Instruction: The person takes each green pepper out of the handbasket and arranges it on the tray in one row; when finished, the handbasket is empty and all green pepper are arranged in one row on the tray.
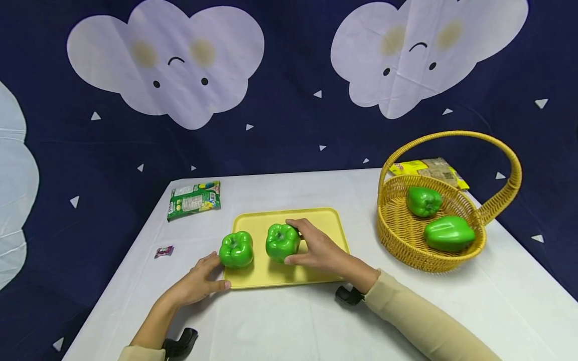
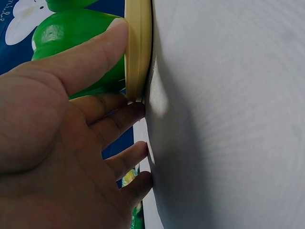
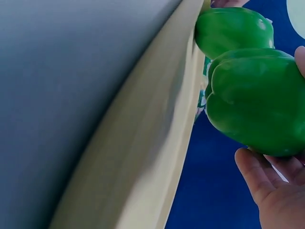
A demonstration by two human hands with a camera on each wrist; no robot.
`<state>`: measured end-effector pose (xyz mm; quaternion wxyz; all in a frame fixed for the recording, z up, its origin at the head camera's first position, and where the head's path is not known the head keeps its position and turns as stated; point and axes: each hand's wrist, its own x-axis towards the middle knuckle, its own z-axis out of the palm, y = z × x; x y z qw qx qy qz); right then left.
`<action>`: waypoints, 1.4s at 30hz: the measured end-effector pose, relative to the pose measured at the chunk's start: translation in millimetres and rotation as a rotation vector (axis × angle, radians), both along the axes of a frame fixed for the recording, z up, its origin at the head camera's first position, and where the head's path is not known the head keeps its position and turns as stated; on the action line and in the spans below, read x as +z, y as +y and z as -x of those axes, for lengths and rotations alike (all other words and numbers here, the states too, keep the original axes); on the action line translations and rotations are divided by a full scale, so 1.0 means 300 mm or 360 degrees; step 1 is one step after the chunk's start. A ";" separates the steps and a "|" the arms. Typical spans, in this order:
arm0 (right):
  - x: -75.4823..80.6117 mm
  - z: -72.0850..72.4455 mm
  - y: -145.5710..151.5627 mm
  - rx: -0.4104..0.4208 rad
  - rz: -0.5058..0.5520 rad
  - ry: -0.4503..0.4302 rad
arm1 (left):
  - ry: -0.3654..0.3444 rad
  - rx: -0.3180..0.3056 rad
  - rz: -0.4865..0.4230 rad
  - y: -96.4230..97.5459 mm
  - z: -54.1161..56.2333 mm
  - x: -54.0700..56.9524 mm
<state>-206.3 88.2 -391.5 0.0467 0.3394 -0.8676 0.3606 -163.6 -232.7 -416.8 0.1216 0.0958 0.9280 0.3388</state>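
Observation:
My right hand grips a green bell pepper between thumb and fingers over the yellow tray. In the right wrist view this held pepper shows a gap between it and the tray. A second green bell pepper sits at the tray's left side. Beside it, my left hand touches the tray's left edge with relaxed, spread fingers. The left wrist view shows the thumb of that hand at the tray rim, with fingertips by the white tablecloth.
On the right stands a wicker basket with a tall handle, holding two green bell peppers. A yellow packet lies behind it. A green snack packet and a small wrapped candy lie at the left.

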 end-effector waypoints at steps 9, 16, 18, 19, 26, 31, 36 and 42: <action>-0.024 0.006 -0.033 0.0010 0.0011 -0.0142 | 0.0031 -0.0032 0.0013 0.002 -0.007 0.007; -0.034 0.013 -0.055 0.0007 -0.0009 -0.0211 | 0.0010 -0.0018 0.0016 0.002 -0.004 0.010; -0.033 0.013 -0.060 0.0004 -0.0032 -0.0232 | 0.0011 -0.0019 0.0018 0.002 -0.003 0.010; -0.032 0.014 -0.063 0.0007 -0.0038 -0.0251 | 0.0012 -0.0018 0.0015 0.002 -0.003 0.010; -0.033 0.018 -0.077 -0.0003 -0.0072 -0.0325 | 0.0026 -0.0039 -0.0001 0.000 -0.007 0.010; -0.040 0.024 -0.083 0.0014 -0.0067 -0.0312 | 0.0028 -0.0040 0.0002 0.000 -0.009 0.012; -0.042 0.027 -0.091 0.0037 -0.0063 -0.0321 | 0.0028 -0.0042 0.0009 0.001 -0.012 0.014; -0.044 0.032 -0.100 0.0037 -0.0078 -0.0334 | 0.0021 -0.0033 0.0014 0.002 -0.008 0.012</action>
